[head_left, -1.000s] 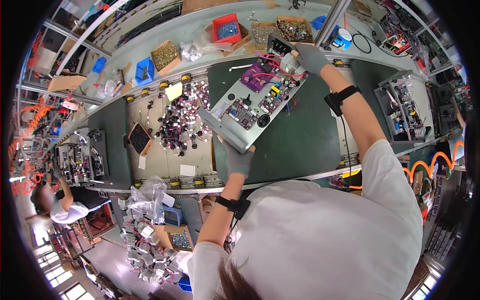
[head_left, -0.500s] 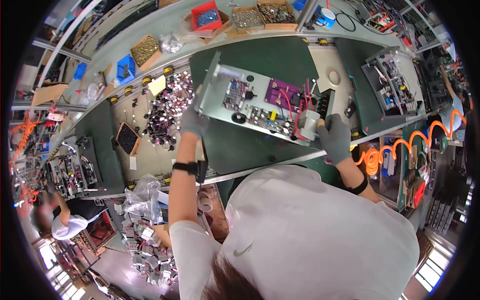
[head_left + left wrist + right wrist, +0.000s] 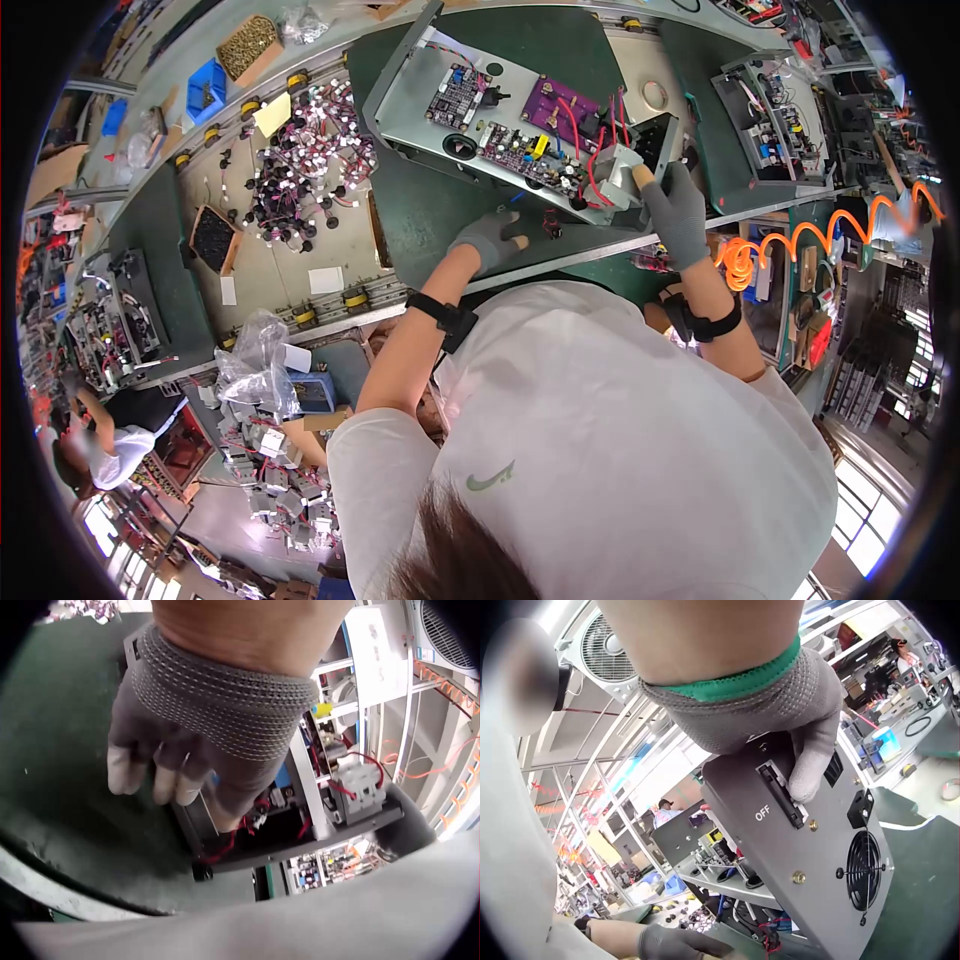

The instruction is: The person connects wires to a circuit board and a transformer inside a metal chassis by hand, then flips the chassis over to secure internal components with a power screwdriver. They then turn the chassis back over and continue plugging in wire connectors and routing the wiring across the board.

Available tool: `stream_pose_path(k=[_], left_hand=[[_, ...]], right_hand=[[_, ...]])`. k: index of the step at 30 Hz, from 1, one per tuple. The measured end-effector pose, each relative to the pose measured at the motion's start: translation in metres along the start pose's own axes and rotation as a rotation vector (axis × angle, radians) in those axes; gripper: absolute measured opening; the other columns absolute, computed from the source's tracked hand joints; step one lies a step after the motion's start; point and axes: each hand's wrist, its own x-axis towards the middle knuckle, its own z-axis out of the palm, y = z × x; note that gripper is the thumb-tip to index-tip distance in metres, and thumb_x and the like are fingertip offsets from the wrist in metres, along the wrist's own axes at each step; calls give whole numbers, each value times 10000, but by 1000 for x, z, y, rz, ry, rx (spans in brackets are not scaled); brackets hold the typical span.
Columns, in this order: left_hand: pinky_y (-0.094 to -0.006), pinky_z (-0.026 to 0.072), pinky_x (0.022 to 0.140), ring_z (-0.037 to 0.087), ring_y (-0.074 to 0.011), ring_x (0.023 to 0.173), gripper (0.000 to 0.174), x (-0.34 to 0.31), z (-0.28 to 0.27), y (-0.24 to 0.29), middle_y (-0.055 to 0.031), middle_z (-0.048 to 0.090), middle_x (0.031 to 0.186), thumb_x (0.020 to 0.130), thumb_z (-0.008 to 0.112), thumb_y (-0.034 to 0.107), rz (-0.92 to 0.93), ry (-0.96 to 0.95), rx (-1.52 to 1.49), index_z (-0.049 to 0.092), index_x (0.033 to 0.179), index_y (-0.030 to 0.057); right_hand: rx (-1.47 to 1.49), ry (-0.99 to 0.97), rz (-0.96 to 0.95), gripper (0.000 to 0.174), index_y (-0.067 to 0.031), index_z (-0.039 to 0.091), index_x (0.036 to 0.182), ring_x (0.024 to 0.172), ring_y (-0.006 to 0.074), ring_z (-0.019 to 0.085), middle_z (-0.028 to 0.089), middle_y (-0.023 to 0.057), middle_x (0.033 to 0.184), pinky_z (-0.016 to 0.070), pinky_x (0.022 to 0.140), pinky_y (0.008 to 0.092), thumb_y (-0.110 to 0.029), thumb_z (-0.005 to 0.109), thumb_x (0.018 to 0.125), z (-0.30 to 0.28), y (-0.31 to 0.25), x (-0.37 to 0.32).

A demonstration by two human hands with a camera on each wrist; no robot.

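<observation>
An open metal chassis [image 3: 440, 80] with circuit boards lies aslant over the green mat. Its end panel [image 3: 780, 847], with a fan grille and the word OFF, faces the right wrist view. My gloved right hand [image 3: 678, 215] grips that end beside a pale grey component [image 3: 612, 180], a finger lying over the switch. Below the chassis's near long side, my left hand [image 3: 487, 243] is low over the mat, fingers spread and slightly bent. In the left wrist view the left hand [image 3: 210, 735] reaches by the chassis's lower edge, near red wires; its finger contact is partly hidden.
Left of the mat [image 3: 440, 225] lies a pile of wired connectors [image 3: 305, 160], with a box of black parts [image 3: 214, 240] beyond. Another chassis [image 3: 770, 125] stands at right. An orange coiled hose [image 3: 740, 265] hangs near the table's front edge.
The chassis has swung round, its boxy end now at the right. My left hand has left its left end and come to the near side; my right hand still grips the other end.
</observation>
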Motion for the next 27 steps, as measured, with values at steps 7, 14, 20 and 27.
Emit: stream_pose_path(k=[7,14,20,27], left_hand=[[-322,400,944,520,-293,1093,442,34,35,10,-146,571,1163,881,492,248,210,-55,-460,444,1298,110],[-356,491,772,624,-291,828,336,-2,10,17,-143,650,941,818,562,144,113,222,20,589,1152,127],[-379,495,674,621,-276,831,424,-11,1,30,-103,645,913,786,568,198,226,234,465,536,1207,162],[-367,489,624,632,-224,791,428,-20,2,25,-63,634,856,774,565,195,384,378,714,499,1192,131]], right_hand=[[1053,-272,767,380,-36,522,975,627,212,561,582,97,815,469,526,279,-403,444,913,16,100,-22],[451,-877,457,369,-63,493,1193,703,143,579,617,102,984,523,618,266,-331,418,951,73,78,-42],[859,-847,566,489,-110,392,1305,847,163,601,541,104,1208,504,687,239,-442,404,947,119,46,-33],[1156,-772,725,219,-108,516,1043,666,111,529,544,34,869,405,483,215,-293,519,927,139,42,-24]])
